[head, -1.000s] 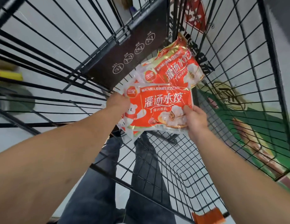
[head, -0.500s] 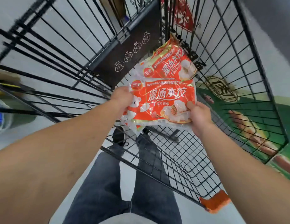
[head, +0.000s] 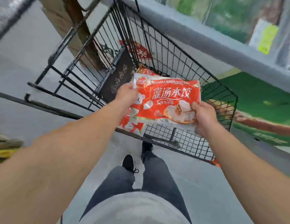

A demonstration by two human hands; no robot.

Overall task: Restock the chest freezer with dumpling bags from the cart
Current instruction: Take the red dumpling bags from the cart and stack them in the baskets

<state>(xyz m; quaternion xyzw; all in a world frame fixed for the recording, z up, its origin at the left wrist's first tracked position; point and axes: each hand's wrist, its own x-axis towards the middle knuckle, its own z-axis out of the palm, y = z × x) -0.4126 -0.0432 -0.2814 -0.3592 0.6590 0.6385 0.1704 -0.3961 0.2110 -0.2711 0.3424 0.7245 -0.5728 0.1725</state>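
Left hand (head: 126, 94) grips the left edge of a red dumpling bag (head: 167, 101), and right hand (head: 204, 117) pinches its lower right corner, thumb on the printed face; the bag is held flat between them above the black wire cart (head: 173, 50), beside the grey chest freezer rim (head: 205, 39). The film pack likely handles as slick, pliable and moderately heavy with loose frozen pieces, so opposite edges suit a two-handed hold. More red bags (head: 133, 126) lie beneath it.
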